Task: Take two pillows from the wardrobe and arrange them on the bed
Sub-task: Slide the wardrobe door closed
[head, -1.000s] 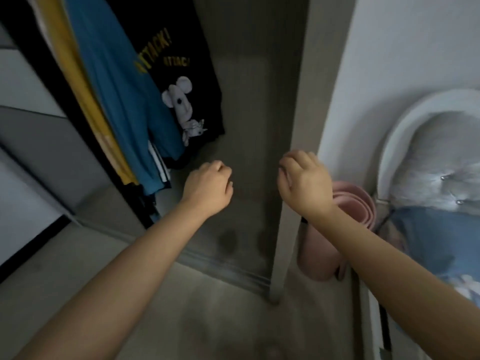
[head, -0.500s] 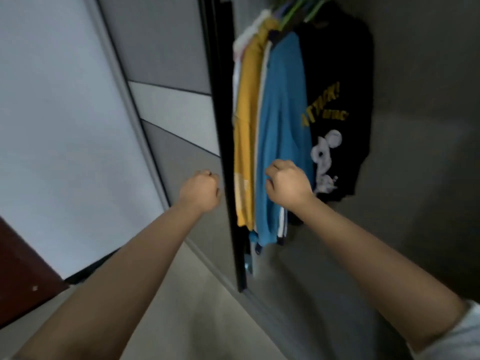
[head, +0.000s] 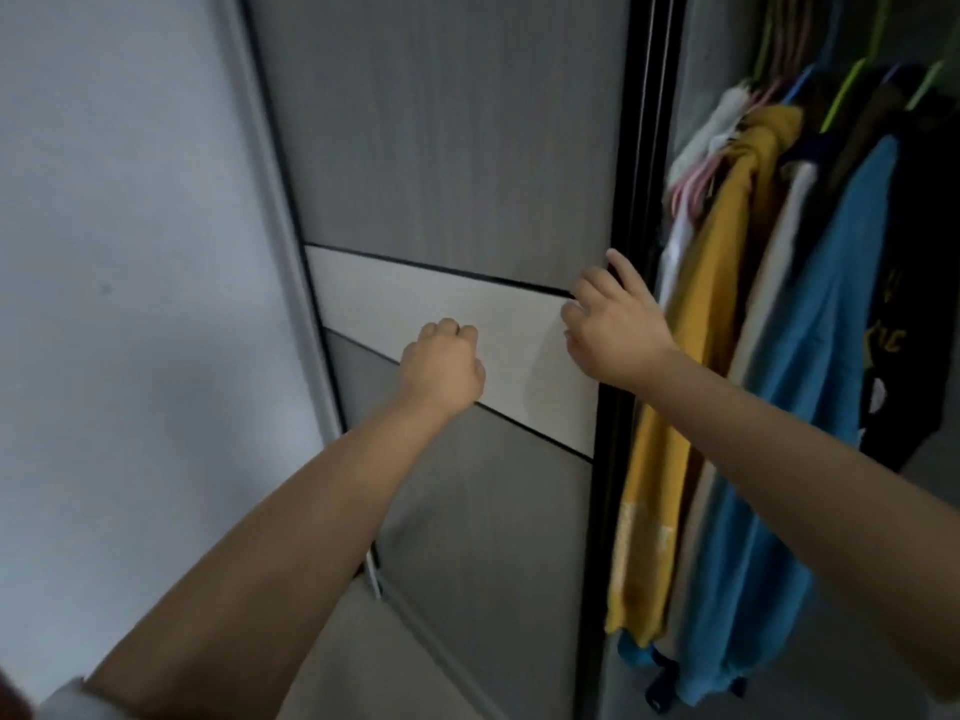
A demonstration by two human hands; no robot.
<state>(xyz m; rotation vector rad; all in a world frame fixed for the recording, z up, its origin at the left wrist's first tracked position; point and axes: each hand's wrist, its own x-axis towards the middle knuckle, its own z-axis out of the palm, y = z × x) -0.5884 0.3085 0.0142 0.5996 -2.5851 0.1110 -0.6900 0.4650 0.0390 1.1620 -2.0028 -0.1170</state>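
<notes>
A grey sliding wardrobe door (head: 457, 148) with a white band across its middle fills the centre. Its black edge (head: 631, 200) runs down beside the open right half of the wardrobe. My right hand (head: 610, 324) has its fingers spread and rests against that edge at the white band. My left hand (head: 441, 368) is a closed fist held in front of the white band, holding nothing. No pillow and no bed are in view.
Clothes hang in the open half: a yellow garment (head: 691, 356), a blue one (head: 795, 407) and a black printed shirt (head: 904, 330) on coloured hangers. A pale wall (head: 130, 304) stands at the left. The floor (head: 363, 657) shows below.
The view has swung left from the wardrobe's open half to its sliding door. My right hand has opened from a fist and reached the door's black edge; my left stays a fist.
</notes>
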